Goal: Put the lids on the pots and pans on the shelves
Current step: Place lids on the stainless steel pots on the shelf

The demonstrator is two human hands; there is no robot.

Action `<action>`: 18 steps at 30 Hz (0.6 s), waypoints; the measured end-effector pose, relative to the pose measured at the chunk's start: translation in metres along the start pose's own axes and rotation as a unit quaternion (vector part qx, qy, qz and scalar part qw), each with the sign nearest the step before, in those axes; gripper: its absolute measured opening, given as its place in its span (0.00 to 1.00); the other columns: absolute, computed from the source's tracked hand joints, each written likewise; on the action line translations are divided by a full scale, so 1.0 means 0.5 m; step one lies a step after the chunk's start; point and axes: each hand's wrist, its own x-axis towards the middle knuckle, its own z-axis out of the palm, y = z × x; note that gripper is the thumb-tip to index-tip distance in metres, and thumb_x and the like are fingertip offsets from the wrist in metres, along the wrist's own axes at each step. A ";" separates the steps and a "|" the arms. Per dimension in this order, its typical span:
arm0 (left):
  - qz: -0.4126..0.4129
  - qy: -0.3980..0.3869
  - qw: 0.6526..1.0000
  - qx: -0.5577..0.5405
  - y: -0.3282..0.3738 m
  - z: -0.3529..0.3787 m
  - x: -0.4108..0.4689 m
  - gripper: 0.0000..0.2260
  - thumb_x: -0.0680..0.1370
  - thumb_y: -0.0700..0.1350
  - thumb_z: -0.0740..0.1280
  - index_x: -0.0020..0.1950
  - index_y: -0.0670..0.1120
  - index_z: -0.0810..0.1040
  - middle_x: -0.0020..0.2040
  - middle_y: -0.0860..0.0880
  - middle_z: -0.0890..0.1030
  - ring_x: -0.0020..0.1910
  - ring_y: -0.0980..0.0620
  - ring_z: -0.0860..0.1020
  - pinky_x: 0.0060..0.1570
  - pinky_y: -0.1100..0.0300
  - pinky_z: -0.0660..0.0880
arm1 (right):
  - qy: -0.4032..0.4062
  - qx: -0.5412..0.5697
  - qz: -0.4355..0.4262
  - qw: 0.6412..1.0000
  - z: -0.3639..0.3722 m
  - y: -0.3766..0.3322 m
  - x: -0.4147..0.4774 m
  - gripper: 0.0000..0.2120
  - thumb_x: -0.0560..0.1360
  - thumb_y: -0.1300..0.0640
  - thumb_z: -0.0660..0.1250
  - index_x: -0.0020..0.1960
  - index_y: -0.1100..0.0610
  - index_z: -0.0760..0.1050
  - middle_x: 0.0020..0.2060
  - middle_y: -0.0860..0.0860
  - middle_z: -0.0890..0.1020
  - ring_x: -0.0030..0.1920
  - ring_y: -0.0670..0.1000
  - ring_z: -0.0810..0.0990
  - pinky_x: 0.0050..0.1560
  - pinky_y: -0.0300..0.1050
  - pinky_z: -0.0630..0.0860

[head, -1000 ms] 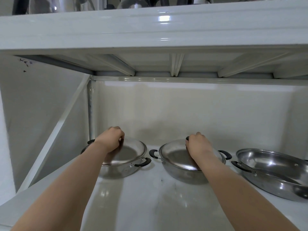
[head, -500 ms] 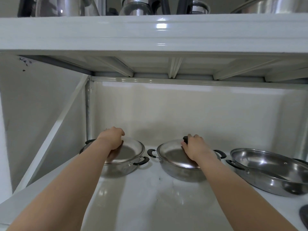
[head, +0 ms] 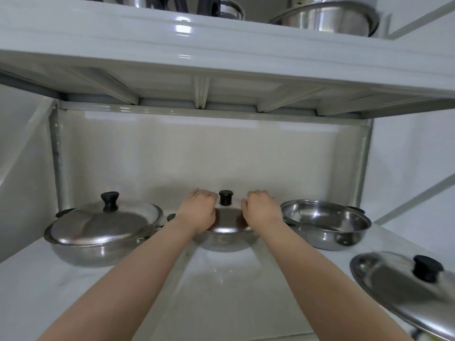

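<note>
The left hand (head: 200,212) and right hand (head: 261,209) rest curled on the middle pot's lid (head: 227,219), either side of its black knob (head: 225,197). A lidded pot (head: 98,238) sits left, an open pan (head: 325,223) right, and a loose lid (head: 403,289) lies nearer right.

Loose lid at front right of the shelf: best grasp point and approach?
Grip the loose lid by its black knob, probably from above. It lies dome-up with the knob standing clear of the smooth steel; the thin rim sits close to the shelf, leaving little to pinch.
</note>
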 end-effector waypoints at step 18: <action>0.034 -0.091 0.994 0.041 0.382 0.087 0.098 0.16 0.76 0.44 0.63 0.63 0.42 0.73 0.61 0.41 0.78 0.62 0.41 0.75 0.60 0.51 0.73 | -0.040 -0.076 0.075 0.993 -0.091 0.380 -0.098 0.14 0.79 0.55 0.58 0.59 0.60 0.76 0.58 0.58 0.79 0.61 0.58 0.74 0.62 0.51 0.69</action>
